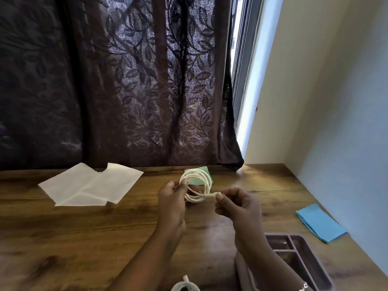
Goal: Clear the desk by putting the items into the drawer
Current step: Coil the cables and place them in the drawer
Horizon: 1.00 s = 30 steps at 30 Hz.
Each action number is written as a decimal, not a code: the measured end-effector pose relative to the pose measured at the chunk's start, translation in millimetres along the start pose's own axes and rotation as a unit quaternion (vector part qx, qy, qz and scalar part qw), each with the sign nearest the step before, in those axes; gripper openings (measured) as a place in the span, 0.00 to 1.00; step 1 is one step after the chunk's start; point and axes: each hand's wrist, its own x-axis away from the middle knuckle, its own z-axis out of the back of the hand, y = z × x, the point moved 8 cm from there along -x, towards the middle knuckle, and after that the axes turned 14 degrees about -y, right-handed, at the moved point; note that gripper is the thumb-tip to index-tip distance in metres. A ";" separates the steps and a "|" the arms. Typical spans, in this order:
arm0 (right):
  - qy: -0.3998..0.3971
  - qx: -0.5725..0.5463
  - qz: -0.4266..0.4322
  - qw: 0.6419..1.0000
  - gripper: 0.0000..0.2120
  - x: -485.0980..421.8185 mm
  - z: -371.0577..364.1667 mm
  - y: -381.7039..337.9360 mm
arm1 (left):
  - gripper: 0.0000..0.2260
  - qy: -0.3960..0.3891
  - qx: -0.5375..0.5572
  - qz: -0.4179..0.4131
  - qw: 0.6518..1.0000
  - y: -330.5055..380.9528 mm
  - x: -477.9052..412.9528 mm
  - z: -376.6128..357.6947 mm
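Observation:
A coiled white cable [197,185] hangs above the wooden desk [84,238] near its middle. My left hand [172,200] pinches the coil's left side. My right hand [237,204] grips the cable's plug end between thumb and fingers. Behind the coil a green paper [206,172] lies flat on the desk. Two white paper sheets [90,185] lie overlapping at the back left. A blue paper stack [319,222] rests near the right edge. A dark purple divided organiser tray [310,265] sits at the front right, partly under my right forearm.
A second white cable coil [184,286] peeks in at the bottom edge. A dark leaf-patterned curtain [126,80] hangs behind the desk, touching its back edge. A wall [336,122] bounds the desk on the right.

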 end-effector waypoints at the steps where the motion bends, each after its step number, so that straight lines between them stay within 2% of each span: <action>1: 0.000 -0.017 -0.012 1.000 0.02 -0.8 0.4 1.5 | 0.08 -0.005 -0.006 -0.003 1.000 -0.3 0.5 -1.6; 4: 0.013 -0.092 -0.030 0.995 0.04 -4.1 -0.5 4.5 | 0.08 -0.020 -0.028 -0.012 0.999 -2.9 1.8 -5.1; 6: 0.052 -0.110 -0.016 0.992 0.07 -6.4 3.1 1.5 | 0.07 -0.036 -0.028 -0.013 0.999 -5.9 3.9 -8.8; 8: 0.075 -0.095 0.001 0.993 0.06 -8.8 4.6 -4.8 | 0.07 -0.047 -0.025 -0.013 0.999 -9.5 6.8 -12.4; 11: 0.070 -0.041 0.003 0.997 0.02 -12.9 1.2 -7.8 | 0.07 -0.036 -0.016 -0.027 0.999 -11.2 9.5 -12.0; 15: 0.038 -0.022 -0.015 0.999 0.02 -13.6 -6.6 -7.4 | 0.07 -0.020 -0.019 -0.065 0.998 -8.1 10.9 -7.7; 21: -0.092 -0.082 -0.117 0.985 0.04 -19.1 -21.1 -1.6 | 0.10 -0.021 -0.011 -0.088 0.996 -6.2 8.4 -2.2; 25: -0.139 -0.065 -0.148 0.977 0.12 -18.7 -24.9 2.5 | 0.11 -0.051 -0.033 -0.094 0.994 -7.0 7.1 -6.3; 27: -0.146 -0.043 -0.138 0.979 0.10 -16.5 -27.5 3.1 | 0.11 -0.057 -0.037 -0.098 0.993 -6.1 7.2 -8.9; 30: -0.111 -0.047 -0.115 0.986 0.06 -16.0 -22.8 2.9 | 0.10 -0.034 -0.045 -0.110 0.992 -4.9 7.9 -9.3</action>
